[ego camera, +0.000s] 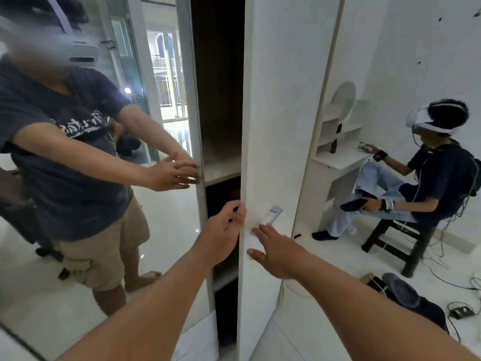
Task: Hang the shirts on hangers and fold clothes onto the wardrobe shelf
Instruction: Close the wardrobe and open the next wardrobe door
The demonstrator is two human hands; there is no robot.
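White door (276, 126) is ajar, its edge gripped by the curled fingers of the left hand (223, 230), presumably so that it can be swung wider, while the right hand (276, 250) is laid flat and open on its face just below the handle (273, 214), likely to steady it. Through the gap a bare shelf (223, 168) is seen inside the wardrobe, where folded clothes are meant to go. No shirts or hangers are in view, so the task is judged barely begun.

Bright daylight, soft blur, wide-angle warp.
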